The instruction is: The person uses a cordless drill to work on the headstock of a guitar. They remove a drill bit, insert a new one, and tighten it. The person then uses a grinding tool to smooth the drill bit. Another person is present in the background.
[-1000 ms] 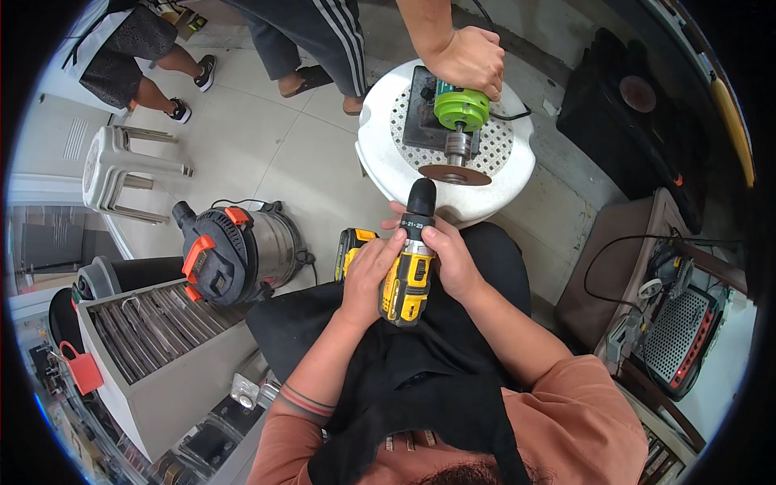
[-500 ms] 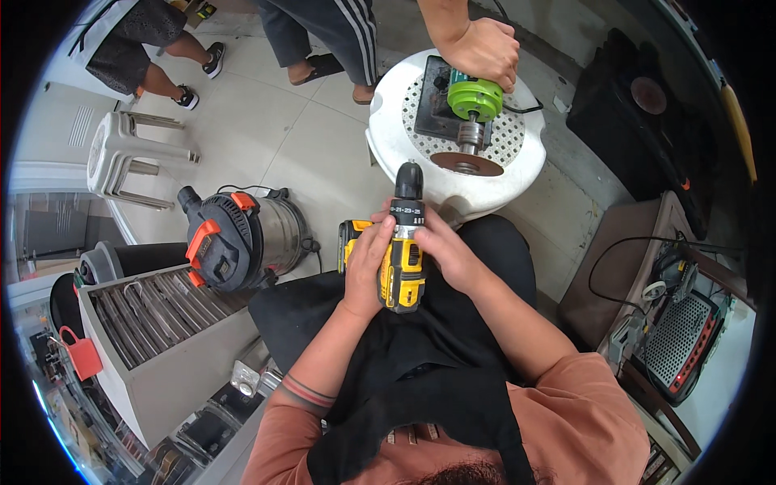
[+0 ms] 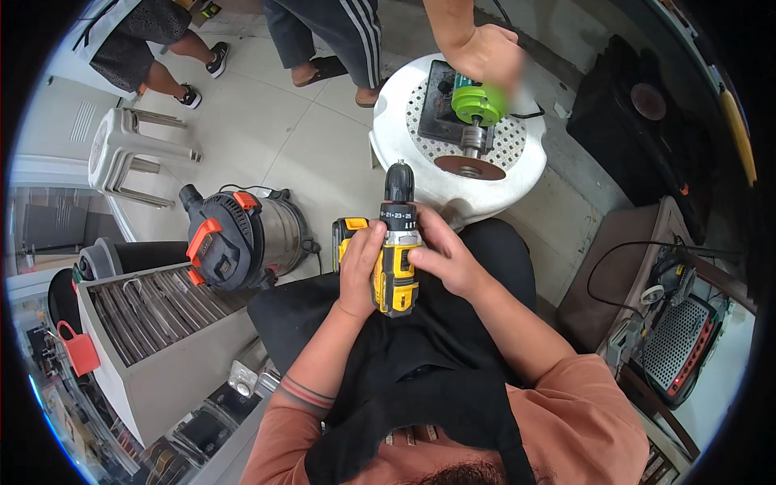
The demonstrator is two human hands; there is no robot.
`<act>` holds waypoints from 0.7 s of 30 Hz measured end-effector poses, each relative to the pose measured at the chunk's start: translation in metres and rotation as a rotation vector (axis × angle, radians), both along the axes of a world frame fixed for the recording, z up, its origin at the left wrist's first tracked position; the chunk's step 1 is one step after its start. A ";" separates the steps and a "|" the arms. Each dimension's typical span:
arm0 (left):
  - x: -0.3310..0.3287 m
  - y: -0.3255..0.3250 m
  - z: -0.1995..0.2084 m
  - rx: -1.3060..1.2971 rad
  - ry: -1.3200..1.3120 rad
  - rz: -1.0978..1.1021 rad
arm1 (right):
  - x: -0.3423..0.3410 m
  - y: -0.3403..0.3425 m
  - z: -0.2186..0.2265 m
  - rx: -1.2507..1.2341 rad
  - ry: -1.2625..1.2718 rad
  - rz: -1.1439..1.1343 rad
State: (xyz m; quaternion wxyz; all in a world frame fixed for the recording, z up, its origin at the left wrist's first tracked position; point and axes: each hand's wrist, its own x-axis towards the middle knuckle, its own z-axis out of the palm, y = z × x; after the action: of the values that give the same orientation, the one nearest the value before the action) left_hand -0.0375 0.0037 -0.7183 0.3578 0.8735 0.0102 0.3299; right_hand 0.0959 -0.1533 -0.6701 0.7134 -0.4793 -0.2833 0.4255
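Observation:
A yellow and black cordless drill [image 3: 396,271] is between my hands above my lap, its black chuck pointing away from me. My left hand [image 3: 358,271] is closed around its left side, next to the yellow and black battery [image 3: 346,234]. On the other side my right hand [image 3: 443,252] grips the body, thumb near the top casing. Just beyond the chuck stands a white plastic stool [image 3: 420,187]. On it rests a green bench motor [image 3: 477,103] with a brown cutting disc [image 3: 470,167] on its shaft. Another person's hand [image 3: 491,58] is on the motor.
A drum-shaped vacuum cleaner [image 3: 250,238] stands on the tiled floor at left, near stacked white stools [image 3: 121,153]. A grey box of slats [image 3: 153,323] is at lower left. To the right are a brown case [image 3: 614,267] and a cable. Two people stand at the far side.
The drill has shifted slightly left and turned a little in my hands. The other person's hand has moved slightly down and right on the motor and is now blurred.

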 end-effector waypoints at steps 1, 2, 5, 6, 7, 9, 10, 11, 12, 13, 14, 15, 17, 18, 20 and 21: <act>0.000 0.000 0.000 0.008 0.008 -0.007 | 0.001 -0.001 0.000 0.009 0.070 0.009; 0.002 0.000 0.001 -0.003 0.000 -0.012 | 0.001 0.000 -0.001 -0.019 0.050 -0.009; 0.006 -0.004 0.003 -0.025 -0.027 -0.018 | -0.002 0.005 -0.007 -0.076 0.006 -0.076; 0.006 -0.004 0.003 -0.021 -0.019 -0.020 | -0.003 0.006 -0.008 -0.075 0.010 -0.077; 0.006 -0.004 0.002 -0.018 -0.011 -0.021 | -0.003 0.006 -0.009 -0.076 0.015 -0.076; 0.006 -0.003 0.001 -0.004 -0.006 -0.020 | -0.001 0.006 -0.009 -0.092 -0.004 -0.061; 0.007 -0.002 0.002 0.008 -0.010 -0.017 | 0.000 0.005 -0.008 -0.106 -0.028 -0.047; 0.009 -0.002 0.002 0.020 -0.014 -0.015 | 0.002 0.005 -0.008 -0.121 -0.052 -0.033; 0.010 -0.003 0.002 0.019 -0.011 -0.018 | 0.003 0.005 -0.007 -0.124 -0.051 -0.045; 0.010 -0.003 0.002 0.018 -0.006 -0.021 | 0.002 0.005 -0.006 -0.127 -0.050 -0.055; 0.010 -0.004 0.002 0.016 -0.001 -0.023 | 0.002 0.005 -0.004 -0.130 -0.048 -0.065; 0.011 -0.004 0.003 0.018 0.007 -0.027 | 0.003 0.004 -0.003 -0.136 -0.035 -0.072; 0.012 -0.005 0.004 0.021 0.025 -0.038 | 0.005 0.003 -0.001 -0.148 -0.006 -0.087; 0.012 -0.005 0.004 0.014 0.027 -0.045 | 0.004 0.003 -0.001 -0.157 0.006 -0.098; 0.013 -0.007 0.004 0.000 0.031 -0.057 | 0.004 0.002 -0.003 -0.176 0.028 -0.118; 0.012 -0.007 0.003 -0.016 0.032 -0.063 | 0.004 0.002 -0.001 -0.178 0.036 -0.121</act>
State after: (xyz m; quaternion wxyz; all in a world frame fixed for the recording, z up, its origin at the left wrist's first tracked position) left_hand -0.0251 -0.0034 -0.7154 0.3746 0.8757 -0.0092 0.3045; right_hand 0.0995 -0.1514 -0.6715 0.6976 -0.5490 -0.2021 0.4137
